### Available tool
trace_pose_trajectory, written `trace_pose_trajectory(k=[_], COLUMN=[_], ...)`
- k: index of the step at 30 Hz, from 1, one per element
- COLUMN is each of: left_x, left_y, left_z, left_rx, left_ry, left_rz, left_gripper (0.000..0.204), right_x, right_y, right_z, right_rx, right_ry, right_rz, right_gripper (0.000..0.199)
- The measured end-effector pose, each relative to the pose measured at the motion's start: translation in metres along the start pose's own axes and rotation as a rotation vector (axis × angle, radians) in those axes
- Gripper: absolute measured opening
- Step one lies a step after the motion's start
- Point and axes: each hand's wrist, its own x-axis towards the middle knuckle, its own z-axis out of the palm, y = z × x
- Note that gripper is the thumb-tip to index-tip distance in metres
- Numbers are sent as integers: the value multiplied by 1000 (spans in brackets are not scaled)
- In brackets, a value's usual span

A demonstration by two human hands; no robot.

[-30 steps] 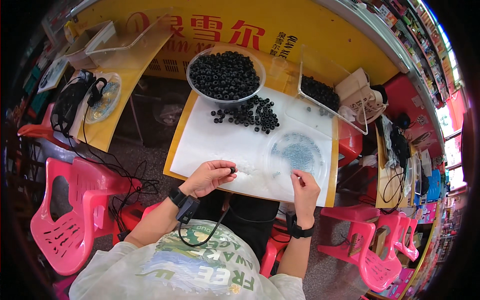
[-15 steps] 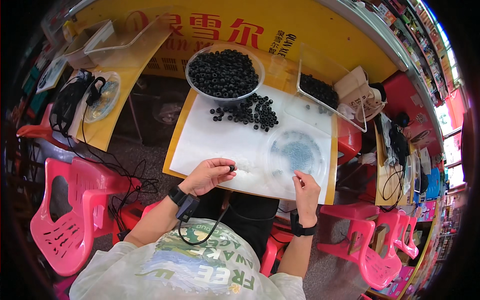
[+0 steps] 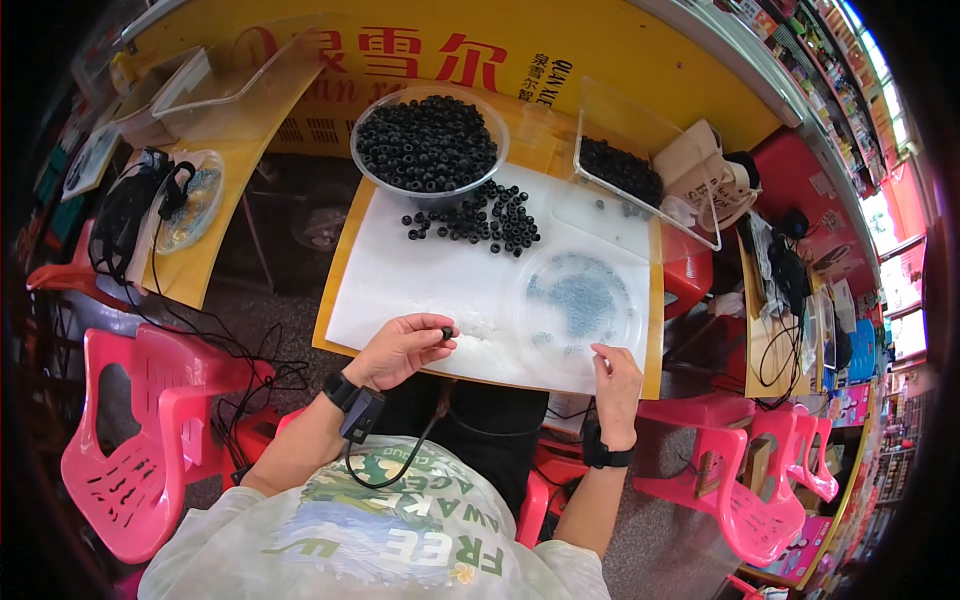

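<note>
My left hand [image 3: 405, 350] pinches a small black bead [image 3: 447, 333] between thumb and fingertips, just above the near edge of the white board [image 3: 385, 270]. My right hand [image 3: 618, 385] is at the near right edge of the board, thumb and forefinger pressed together; whatever they may hold is too small to make out. Just beyond it lies a clear round dish [image 3: 636, 300] with tiny light-blue pieces [image 3: 580, 302] spread in it. A patch of white grains [image 3: 477, 332] lies between my two hands. Loose black beads [image 3: 500, 222] are scattered farther back.
A large clear bowl [image 3: 504, 150] heaped with black beads stands at the back. Right of it is a clear plastic bin [image 3: 690, 222] with more beads, beside a cloth bag [image 3: 705, 170]. Pink chairs [image 3: 150, 440] and side tables [image 3: 225, 235] flank me; cables hang at the left.
The whole view has shifted a little. My right hand has drawn slightly right, away from the dish. My left hand keeps its pinch on the black bead, nearly still over the board.
</note>
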Motion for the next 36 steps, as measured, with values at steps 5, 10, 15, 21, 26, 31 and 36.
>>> trace_pose_trajectory(k=[5,10,15,21,26,31,36], left_x=[2,1,1,2,2,2,0], left_y=[0,-1,0,-1,-1,0,6], left_z=[1,0,1,-1,-1,4,21], left_rx=[9,6,4,-2,-8,-39,-137], left_ry=[-1,4,-4,-7,-5,-6,-68], left_rz=[0,6,4,6,4,-20,-53], left_gripper=[23,23,23,23,24,24,25], right_x=[13,13,9,2,-4,-9,-10], right_y=[17,6,13,-3,-12,-43,-106], right_z=[2,3,9,0,-3,9,38], right_rx=[-85,-52,-58,15,151,382,587], right_ry=[151,1,-48,16,56,68,-82], right_rz=[-228,-146,-153,44,170,175,38], right_gripper=[16,12,15,14,14,12,10])
